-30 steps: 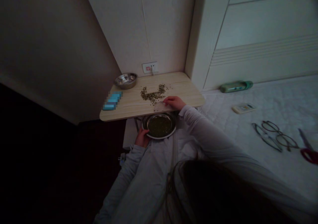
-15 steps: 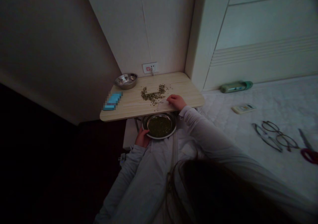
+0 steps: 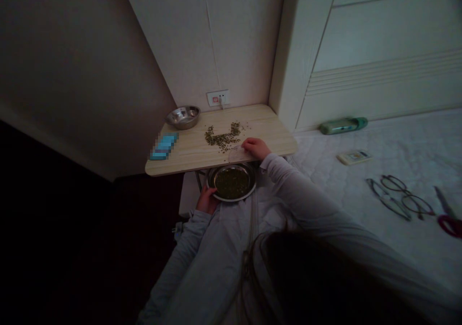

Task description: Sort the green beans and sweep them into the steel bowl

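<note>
My left hand (image 3: 207, 200) grips the left rim of a metal bowl (image 3: 233, 199), its thumb over the edge. Green bits (image 3: 231, 182) lie inside that bowl, which sits just under the front edge of a small wooden table (image 3: 187, 154). Above the tabletop, my right hand (image 3: 255, 147) is closed on a thin, clear plastic piece (image 3: 236, 155) whose exact kind I cannot make out. Just beyond its edge, small green grains (image 3: 221, 138) are scattered on the wood in a loose curve.
A second metal bowl (image 3: 183, 118) stands at the table's back left, with a blurred blue phone-like object (image 3: 164, 146) before it. On the bed to the right lie a green bottle (image 3: 342, 126), a remote (image 3: 354, 157), eyeglasses (image 3: 395, 184) and scissors (image 3: 447, 214).
My right hand has shifted very slightly left with the clear plastic piece. My left hand and the bowl have stayed in place.
</note>
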Motion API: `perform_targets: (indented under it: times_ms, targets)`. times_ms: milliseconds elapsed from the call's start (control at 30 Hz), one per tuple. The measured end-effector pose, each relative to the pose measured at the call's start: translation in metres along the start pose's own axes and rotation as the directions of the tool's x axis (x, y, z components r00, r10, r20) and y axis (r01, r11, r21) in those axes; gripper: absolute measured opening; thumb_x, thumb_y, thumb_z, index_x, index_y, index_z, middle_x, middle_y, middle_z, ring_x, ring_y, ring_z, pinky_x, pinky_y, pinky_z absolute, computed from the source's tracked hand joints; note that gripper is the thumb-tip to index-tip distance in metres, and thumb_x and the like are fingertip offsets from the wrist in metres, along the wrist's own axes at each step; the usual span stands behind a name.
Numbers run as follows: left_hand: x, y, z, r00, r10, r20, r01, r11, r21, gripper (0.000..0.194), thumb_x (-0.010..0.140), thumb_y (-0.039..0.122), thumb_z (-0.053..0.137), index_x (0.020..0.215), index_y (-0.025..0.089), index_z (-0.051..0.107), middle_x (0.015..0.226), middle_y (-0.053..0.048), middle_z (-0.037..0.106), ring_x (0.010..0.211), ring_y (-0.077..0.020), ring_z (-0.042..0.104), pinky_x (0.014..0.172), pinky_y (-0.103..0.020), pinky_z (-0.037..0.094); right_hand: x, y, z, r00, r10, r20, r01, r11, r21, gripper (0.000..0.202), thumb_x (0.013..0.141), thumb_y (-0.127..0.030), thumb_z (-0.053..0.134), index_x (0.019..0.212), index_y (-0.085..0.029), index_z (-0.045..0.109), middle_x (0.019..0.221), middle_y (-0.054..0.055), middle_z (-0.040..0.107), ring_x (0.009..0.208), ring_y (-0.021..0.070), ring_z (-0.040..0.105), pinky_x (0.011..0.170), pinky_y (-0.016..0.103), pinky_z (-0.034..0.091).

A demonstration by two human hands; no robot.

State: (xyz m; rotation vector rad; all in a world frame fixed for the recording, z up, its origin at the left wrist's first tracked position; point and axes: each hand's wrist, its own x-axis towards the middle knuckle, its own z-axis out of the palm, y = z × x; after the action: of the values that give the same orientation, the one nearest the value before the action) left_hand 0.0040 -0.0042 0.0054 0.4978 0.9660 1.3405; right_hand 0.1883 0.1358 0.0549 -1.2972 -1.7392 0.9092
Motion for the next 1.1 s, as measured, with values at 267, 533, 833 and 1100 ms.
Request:
perform_targets:
  times_ms: [267, 533, 833, 1100]
  targets:
    - [-0.0038, 0.0011, 0.0042, 1.000, 0.017, -0.004, -0.017, 1.000, -0.020, 0.043, 0.059, 0.010, 0.048, 0.098, 0.026, 0.046, 0.087, 0.000, 0.058, 0.087, -0.0192, 0.051, 0.067, -0.033, 0.044, 0.0021, 0.0058, 0.0020, 1.000, -0.012, -0.008, 0.012, 1.000, -0.001, 0.019, 0.058, -0.031, 0.045, 0.061, -0.015, 0.055, 0.049, -0.004, 0.051, 0.049, 0.0062, 0.042, 0.051, 0.019, 0.031]
    - [-0.0047, 0.0023, 0.0055, 0.999, 0.030, 0.016, -0.029, 0.999, -0.023, 0.046, 0.059, 0.010, 0.048, 0.101, 0.027, 0.044, 0.090, 0.000, 0.058, 0.086, -0.0189, 0.051, 0.068, -0.033, 0.043, 0.0023, 0.0015, 0.0001, 0.999, -0.036, 0.012, 0.035, 0.995, 0.089, 0.021, 0.060, -0.033, 0.045, 0.065, -0.015, 0.056, 0.056, -0.003, 0.055, 0.054, 0.0065, 0.044, 0.058, 0.020, 0.034]
    - [-0.0004, 0.0000, 0.0004, 1.000, 0.006, 0.029, -0.005, 0.999, -0.035, 0.043, 0.059, 0.009, 0.049, 0.099, 0.026, 0.046, 0.084, 0.000, 0.059, 0.083, -0.0182, 0.052, 0.067, -0.032, 0.043, -0.0006, -0.0036, 0.0010, 0.993, -0.046, 0.106, 0.043, 0.999, 0.034, 0.025, 0.061, -0.034, 0.046, 0.072, -0.015, 0.059, 0.063, -0.001, 0.058, 0.059, 0.0069, 0.047, 0.062, 0.021, 0.035]
    - [0.0002, -0.0010, -0.0006, 0.999, 0.023, 0.032, -0.022, 0.999, -0.037, 0.042, 0.060, 0.010, 0.049, 0.098, 0.026, 0.046, 0.084, 0.001, 0.059, 0.083, -0.0176, 0.052, 0.067, -0.031, 0.044, 0.0005, -0.0027, 0.0006, 0.993, -0.036, 0.112, 0.034, 0.999, 0.014, 0.026, 0.059, -0.035, 0.047, 0.071, -0.016, 0.060, 0.060, -0.002, 0.058, 0.057, 0.0071, 0.046, 0.059, 0.021, 0.034]
